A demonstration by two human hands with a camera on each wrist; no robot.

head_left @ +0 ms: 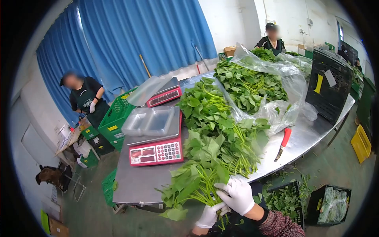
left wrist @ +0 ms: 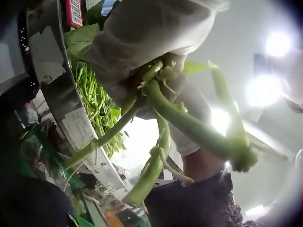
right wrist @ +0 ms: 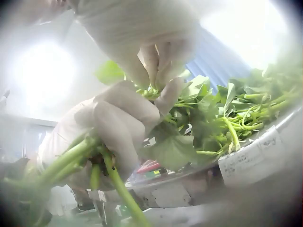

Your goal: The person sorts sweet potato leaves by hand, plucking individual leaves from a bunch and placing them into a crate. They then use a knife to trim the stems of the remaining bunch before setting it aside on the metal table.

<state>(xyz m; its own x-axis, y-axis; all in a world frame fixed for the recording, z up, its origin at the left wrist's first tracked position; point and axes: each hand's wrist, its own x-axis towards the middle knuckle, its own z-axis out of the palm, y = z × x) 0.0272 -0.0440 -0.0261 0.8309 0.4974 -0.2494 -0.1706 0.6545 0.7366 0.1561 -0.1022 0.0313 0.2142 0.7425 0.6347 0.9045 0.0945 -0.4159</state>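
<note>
My gloved left hand (head_left: pixel 209 215) grips the stems of a leafy green bunch (head_left: pixel 197 185) in front of the table's near edge. In the left wrist view, cut stem ends (left wrist: pixel 184 123) stick out below the left hand (left wrist: pixel 147 38). The gloved right hand (head_left: pixel 239 195) is just beside it at the bunch, its fingertips pinching a stem; in the right wrist view its fingers (right wrist: pixel 156 71) meet above the curled left hand (right wrist: pixel 113 123). More leafy greens (head_left: pixel 213 146) lie on the table behind the hands.
A red scale (head_left: pixel 156 152) holding clear plastic trays (head_left: pixel 150 121) stands left on the metal table (head_left: pixel 134 183). A red-handled knife (head_left: pixel 283 144) lies to the right. Crates (head_left: pixel 298 197) of greens are on the floor at right. Two people (head_left: pixel 85 96) are beyond the table.
</note>
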